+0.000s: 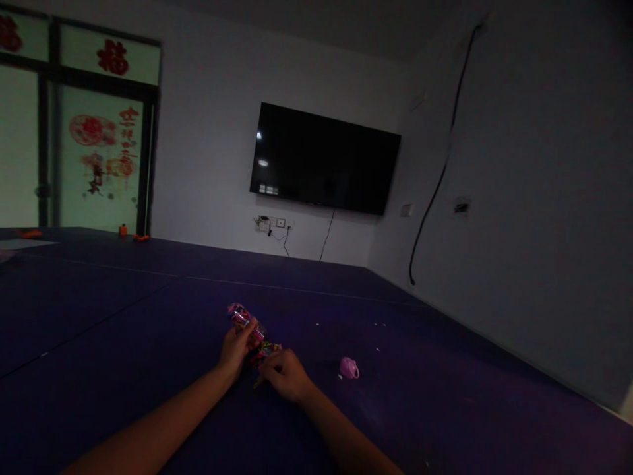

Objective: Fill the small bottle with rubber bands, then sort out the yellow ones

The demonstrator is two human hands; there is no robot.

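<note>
One clear, roughly cylindrical container (238, 313) with multicoloured contents is held tilted just above the worktop (173, 343), its lower end toward the wearer and a little to the right. The left hand (235, 351) is wrapped round its side, the thumb lying along the wall. Just below that end, the right hand (287, 375) has its fingertips drawn together, apparently pinching a bundle of small, bright pieces (270, 347) in pink, yellow and black; the dim light hides whether these are bands or strips, and whether they touch the container. With the container slanted this way, its contents could slide out if that lower end is open, which cannot be made out. A loose pinch might also let pieces drop and scatter, and squeezing too hard could bend the thin-looking wall. To the right, apart from both hands, lies a pink cap-like piece (348, 367) with a loop; being rounded, it might roll if an elbow knocked it. Tiny white scraps (377, 349) dot the surface nearby and could get mixed in with anything spilled. Farther off, small orange objects (141, 238) sit near the far left edge, and a dark television (326, 158) hangs on the wall.
</note>
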